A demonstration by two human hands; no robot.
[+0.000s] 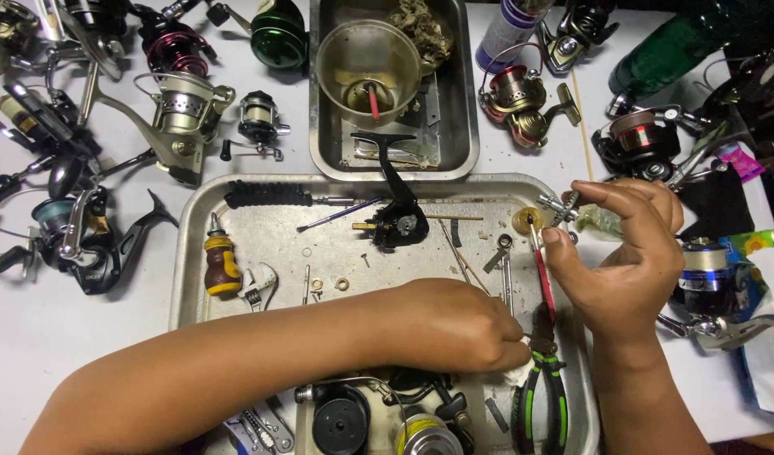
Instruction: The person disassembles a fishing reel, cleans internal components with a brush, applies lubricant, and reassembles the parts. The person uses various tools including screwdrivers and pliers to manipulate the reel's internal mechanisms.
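Note:
My right hand (627, 261) is raised over the right edge of a metal tray (261, 227), pinching a small metal reel part (562, 205) between its fingertips, with a thin red-handled tool (542, 274) against the thumb. My left hand (454, 324) reaches across the tray, fingers closed on a white cloth (515, 371) pressed down beside green-handled pliers (543, 392). A black reel body (397, 221) lies at the tray's middle, a small brass gear (526, 220) near my right fingertips.
In the tray lie a yellow stubby screwdriver (221, 265), a small wrench (259, 286), washers and thin pins. A second metal tray (463, 126) behind holds a clear cup (368, 63). Several fishing reels (181, 114) surround both trays on the white table.

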